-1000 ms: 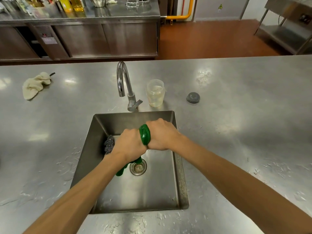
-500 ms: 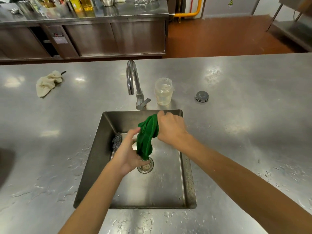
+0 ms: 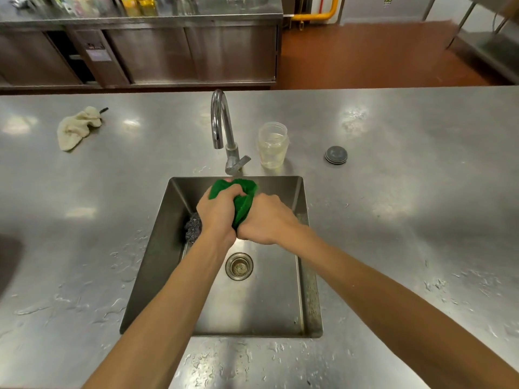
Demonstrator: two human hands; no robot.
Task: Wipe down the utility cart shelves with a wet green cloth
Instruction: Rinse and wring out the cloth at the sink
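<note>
The wet green cloth (image 3: 243,202) is bunched up over the far half of the steel sink (image 3: 310,301), just below the tap (image 3: 222,127). My left hand (image 3: 217,210) grips its upper left part with the fingers closed over it. My right hand (image 3: 265,220) clasps the lower right part, and the two hands touch. Most of the cloth is hidden inside the fists. No water runs from the tap. No utility cart is in view.
A steel scourer (image 3: 193,227) lies in the sink's left side, near the drain (image 3: 239,266). On the wet counter stand a clear plastic jar (image 3: 273,144), a grey sink plug (image 3: 336,154) and a beige rag (image 3: 77,127). Steel cabinets (image 3: 168,49) are across the red floor.
The cloth hung loose from my right hand half a second ago. Both hands have since closed on it again and moved up toward the tap.
</note>
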